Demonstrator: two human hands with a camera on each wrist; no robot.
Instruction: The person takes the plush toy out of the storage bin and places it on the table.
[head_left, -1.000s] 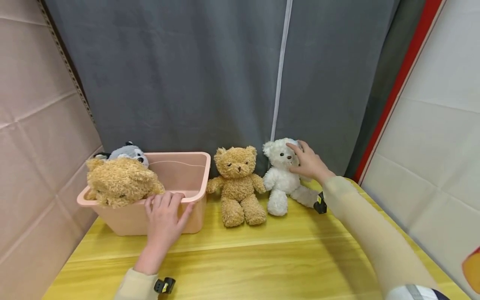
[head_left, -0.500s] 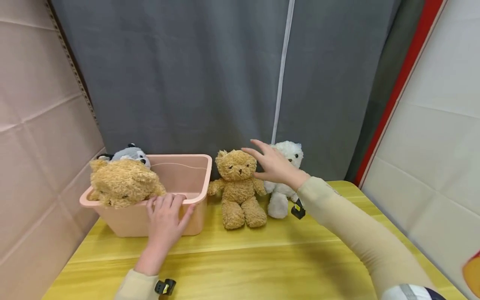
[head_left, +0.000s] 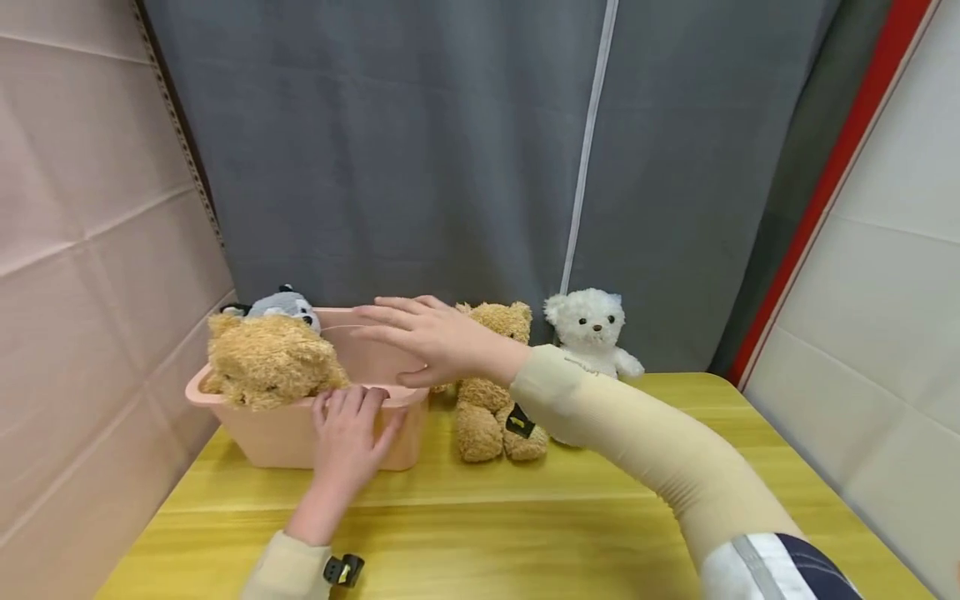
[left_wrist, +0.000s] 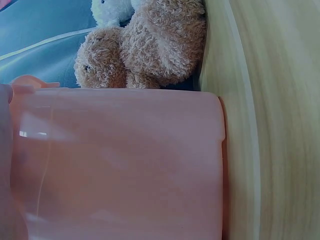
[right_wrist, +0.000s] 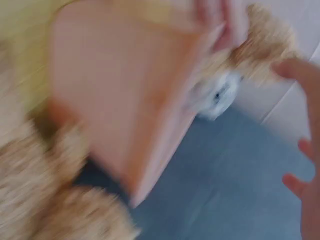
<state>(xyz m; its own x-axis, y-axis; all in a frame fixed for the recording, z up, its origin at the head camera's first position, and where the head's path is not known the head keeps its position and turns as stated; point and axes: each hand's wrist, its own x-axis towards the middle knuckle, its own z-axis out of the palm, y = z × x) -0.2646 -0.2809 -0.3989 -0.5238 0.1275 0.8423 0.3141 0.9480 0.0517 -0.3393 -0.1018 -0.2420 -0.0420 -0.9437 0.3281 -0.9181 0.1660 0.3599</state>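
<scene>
My left hand (head_left: 348, 437) holds the front rim of a pink plastic bin (head_left: 281, 437), fingers hooked over the edge and thumb stretched along it. Inside the bin at the left, a golden-brown teddy bear (head_left: 270, 358) leans face down over the front rim. Behind it a grey-and-white plush dog (head_left: 283, 310) shows its head. Spread and holding nothing, my right hand (head_left: 442, 337) overlaps the bin's right end in the head view. In the right wrist view, its fingers (right_wrist: 296, 184) point toward the bin and the plush toys, with much blur.
A second golden-brown teddy bear (head_left: 478, 429) sits right of the bin, partly behind my right forearm. Right of that sits a white teddy bear (head_left: 588, 329). A grey curtain (head_left: 420, 167) hangs behind the wooden table (head_left: 420, 550), with pale panels on both sides.
My right hand has let go of the white bear's head and swept left, past the seated brown bear, to the bin. The left hand stays on the rim. The camera view has shifted slightly left.
</scene>
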